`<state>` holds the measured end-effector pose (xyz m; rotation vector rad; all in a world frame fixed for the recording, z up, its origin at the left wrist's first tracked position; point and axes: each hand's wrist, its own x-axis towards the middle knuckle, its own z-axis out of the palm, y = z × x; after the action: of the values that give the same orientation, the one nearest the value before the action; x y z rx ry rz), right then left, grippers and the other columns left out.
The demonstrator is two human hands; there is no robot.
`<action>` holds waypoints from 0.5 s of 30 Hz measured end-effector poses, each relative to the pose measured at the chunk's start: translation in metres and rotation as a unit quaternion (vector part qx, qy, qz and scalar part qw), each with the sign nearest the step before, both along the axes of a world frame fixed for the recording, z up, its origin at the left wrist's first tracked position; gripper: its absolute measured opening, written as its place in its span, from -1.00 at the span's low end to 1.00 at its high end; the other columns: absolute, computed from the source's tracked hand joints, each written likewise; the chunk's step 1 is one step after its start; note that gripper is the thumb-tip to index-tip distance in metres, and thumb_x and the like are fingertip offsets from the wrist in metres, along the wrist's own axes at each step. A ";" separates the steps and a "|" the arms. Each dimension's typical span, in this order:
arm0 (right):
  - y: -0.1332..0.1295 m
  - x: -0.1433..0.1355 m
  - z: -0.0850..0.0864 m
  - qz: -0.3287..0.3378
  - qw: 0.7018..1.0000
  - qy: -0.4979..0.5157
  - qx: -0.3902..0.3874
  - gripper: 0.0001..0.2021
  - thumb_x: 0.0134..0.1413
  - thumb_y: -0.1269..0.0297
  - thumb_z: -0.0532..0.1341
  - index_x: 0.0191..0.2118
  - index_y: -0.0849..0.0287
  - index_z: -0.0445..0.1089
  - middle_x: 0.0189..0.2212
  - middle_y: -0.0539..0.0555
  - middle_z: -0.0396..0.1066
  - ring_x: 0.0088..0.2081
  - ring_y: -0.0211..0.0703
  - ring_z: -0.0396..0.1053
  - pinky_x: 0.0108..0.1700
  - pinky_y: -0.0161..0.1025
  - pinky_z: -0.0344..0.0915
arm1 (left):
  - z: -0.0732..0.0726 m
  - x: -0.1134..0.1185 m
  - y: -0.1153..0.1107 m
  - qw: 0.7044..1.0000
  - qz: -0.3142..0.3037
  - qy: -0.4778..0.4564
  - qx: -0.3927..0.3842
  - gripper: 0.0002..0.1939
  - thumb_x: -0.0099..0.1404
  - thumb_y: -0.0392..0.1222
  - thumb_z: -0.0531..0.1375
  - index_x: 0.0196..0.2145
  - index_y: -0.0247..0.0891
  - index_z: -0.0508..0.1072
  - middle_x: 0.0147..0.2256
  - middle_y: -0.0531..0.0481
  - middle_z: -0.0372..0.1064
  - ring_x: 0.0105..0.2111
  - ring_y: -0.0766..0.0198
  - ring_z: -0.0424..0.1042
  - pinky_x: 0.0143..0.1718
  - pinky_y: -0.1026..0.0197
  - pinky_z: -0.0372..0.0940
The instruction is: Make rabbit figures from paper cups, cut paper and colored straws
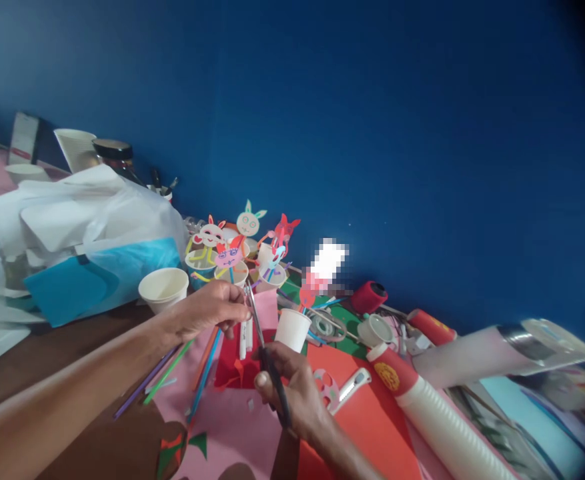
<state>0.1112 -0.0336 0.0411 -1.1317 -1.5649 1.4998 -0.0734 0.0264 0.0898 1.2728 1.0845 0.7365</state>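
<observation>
My right hand (pixel 295 383) is closed round the dark handles of a pair of scissors (pixel 258 323), whose blades point up and away. My left hand (pixel 215 307) is in a pinch beside the blade tips; what sits between its fingers is too small to name. Below the left hand lie white markers (pixel 243 341) on red paper (pixel 225 370). Just beyond both hands, paper cups (pixel 231 272) hold animal-faced figures with pipe-cleaner arms, among them a pink face (pixel 229 255). A white cup (pixel 292 330) with a red figure (pixel 308 293) stands by the right hand.
Pipe cleaners (pixel 155 380) and paper scraps (pixel 199 445) lie at front left. A utility knife (pixel 353 388) rests on orange paper (pixel 367 427). Stacked cups (pixel 447 420) stretch along the right. Plastic bags (pixel 92 213) bulge at left, near another cup (pixel 163 288). A blue wall (pixel 372 133) rises behind.
</observation>
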 end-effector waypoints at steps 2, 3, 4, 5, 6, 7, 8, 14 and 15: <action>0.000 -0.001 -0.001 -0.005 1.000 0.000 0.002 -0.71 -0.16 0.14 0.26 -0.33 0.23 0.32 -0.62 -0.08 0.18 -0.63 -0.39 0.09 -0.62 -0.43 0.09 | 0.001 0.000 0.000 1.000 -0.011 -0.009 -0.005 -0.92 -0.02 -0.28 0.16 -0.61 -0.31 0.35 -0.75 0.15 0.22 -0.75 0.43 0.20 -0.67 0.36 0.07; 0.000 -0.002 -0.002 -0.005 1.000 0.002 0.003 -0.71 -0.16 0.14 0.26 -0.33 0.24 0.32 -0.62 -0.08 0.18 -0.62 -0.39 0.09 -0.61 -0.43 0.09 | 0.001 -0.001 0.000 1.000 -0.012 -0.010 -0.006 -0.92 -0.02 -0.28 0.16 -0.61 -0.31 0.34 -0.75 0.15 0.22 -0.75 0.43 0.19 -0.68 0.36 0.07; -0.001 -0.002 -0.002 -0.003 1.000 0.005 0.002 -0.70 -0.16 0.13 0.27 -0.32 0.24 0.32 -0.61 -0.08 0.17 -0.62 -0.39 0.08 -0.61 -0.43 0.09 | 0.000 -0.001 0.000 1.000 -0.009 -0.010 -0.007 -0.92 -0.02 -0.29 0.15 -0.62 -0.31 0.33 -0.75 0.16 0.21 -0.75 0.42 0.20 -0.67 0.36 0.08; 0.000 -0.002 -0.002 0.000 1.000 0.011 -0.003 -0.69 -0.15 0.12 0.26 -0.32 0.24 0.32 -0.61 -0.08 0.17 -0.62 -0.40 0.08 -0.61 -0.43 0.09 | 0.000 -0.001 0.001 1.000 -0.004 -0.008 -0.007 -0.91 -0.03 -0.29 0.16 -0.63 -0.31 0.32 -0.76 0.16 0.20 -0.74 0.41 0.21 -0.67 0.35 0.09; 0.000 -0.002 -0.002 0.003 1.000 0.017 -0.009 -0.68 -0.15 0.09 0.26 -0.32 0.24 0.31 -0.62 -0.08 0.17 -0.63 -0.40 0.08 -0.62 -0.43 0.09 | -0.001 -0.002 0.001 1.000 0.001 -0.007 -0.006 -0.91 -0.04 -0.29 0.16 -0.63 -0.30 0.31 -0.76 0.17 0.18 -0.74 0.40 0.22 -0.66 0.35 0.11; 0.000 -0.001 -0.002 0.007 1.000 0.027 -0.014 -0.65 -0.14 0.05 0.25 -0.32 0.24 0.31 -0.62 -0.09 0.16 -0.64 -0.41 0.07 -0.63 -0.43 0.07 | -0.001 -0.002 0.001 1.000 0.002 -0.009 -0.005 -0.91 -0.04 -0.28 0.15 -0.63 -0.29 0.30 -0.76 0.18 0.17 -0.73 0.40 0.22 -0.66 0.34 0.13; 0.001 0.000 0.000 0.010 0.999 0.039 -0.014 -0.63 -0.14 0.01 0.23 -0.32 0.23 0.30 -0.63 -0.09 0.16 -0.65 -0.41 0.05 -0.64 -0.44 0.06 | -0.001 -0.002 0.001 1.000 -0.001 -0.013 -0.002 -0.91 -0.03 -0.28 0.15 -0.62 -0.29 0.29 -0.75 0.19 0.15 -0.73 0.40 0.21 -0.65 0.33 0.14; 0.004 0.015 0.018 -0.013 0.992 0.084 0.097 -0.63 -0.09 0.04 0.22 -0.20 0.15 0.22 -0.52 -0.05 0.20 -0.50 -0.32 0.13 -0.46 -0.37 0.14 | 0.003 0.002 -0.006 0.997 -0.074 -0.024 -0.009 -0.95 -0.04 -0.31 0.12 -0.59 -0.29 0.28 -0.71 0.20 0.17 -0.73 0.43 0.19 -0.63 0.34 0.14; 0.005 0.017 0.021 -0.020 0.990 0.089 0.106 -0.64 -0.09 0.08 0.23 -0.19 0.14 0.20 -0.48 -0.04 0.21 -0.48 -0.31 0.14 -0.44 -0.37 0.14 | 0.004 0.005 -0.009 0.996 -0.087 -0.021 -0.011 -0.96 -0.04 -0.30 0.13 -0.58 -0.30 0.29 -0.70 0.18 0.19 -0.72 0.42 0.22 -0.62 0.33 0.14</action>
<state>0.1278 -0.0287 0.0624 -0.8791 -1.5264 1.3340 -0.0687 0.0174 0.0938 1.3086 0.9322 0.6146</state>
